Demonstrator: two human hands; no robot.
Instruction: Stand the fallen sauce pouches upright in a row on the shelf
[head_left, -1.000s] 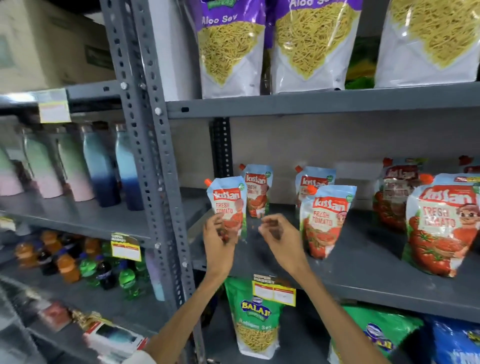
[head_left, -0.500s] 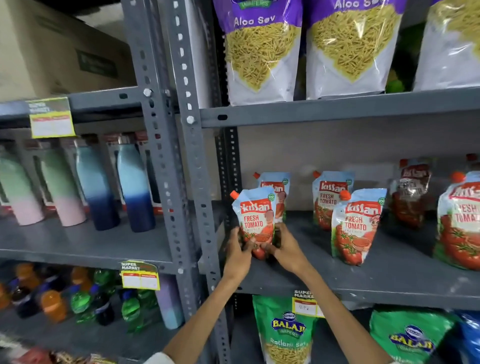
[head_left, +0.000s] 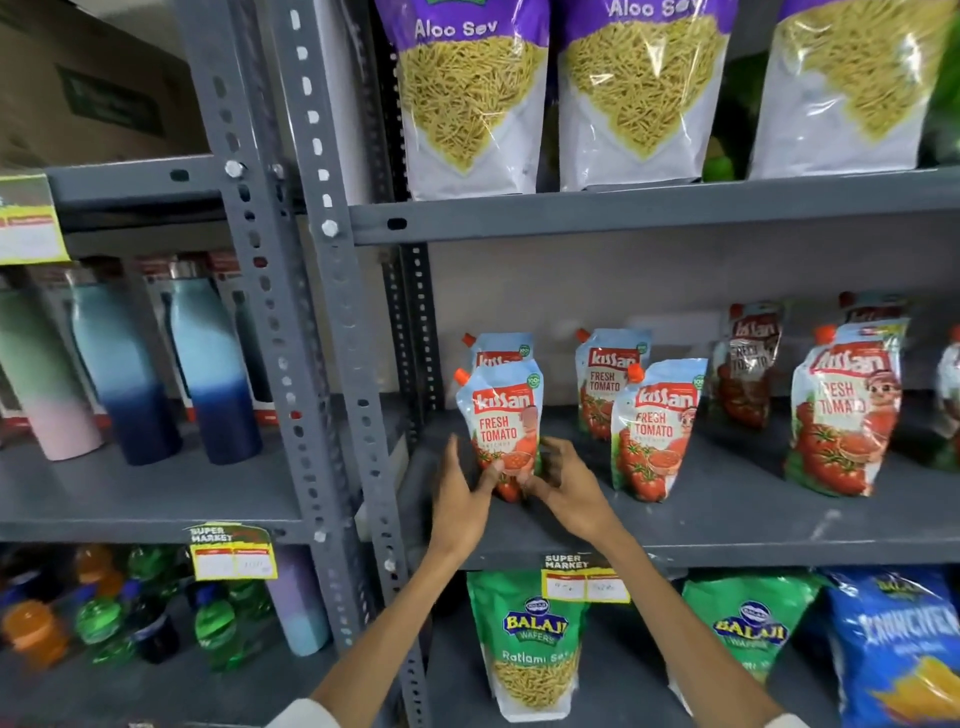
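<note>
The left hand (head_left: 460, 493) has its fingers spread, thumb touching the base of the front sauce pouch (head_left: 503, 421), which stands upright at the left end of the grey shelf (head_left: 727, 525). The right hand (head_left: 569, 488) meets the same base from the other side; its blurred fingers seem loosely curled. Further right stands a second front pouch (head_left: 655, 426), then a larger pouch (head_left: 844, 415).
</note>
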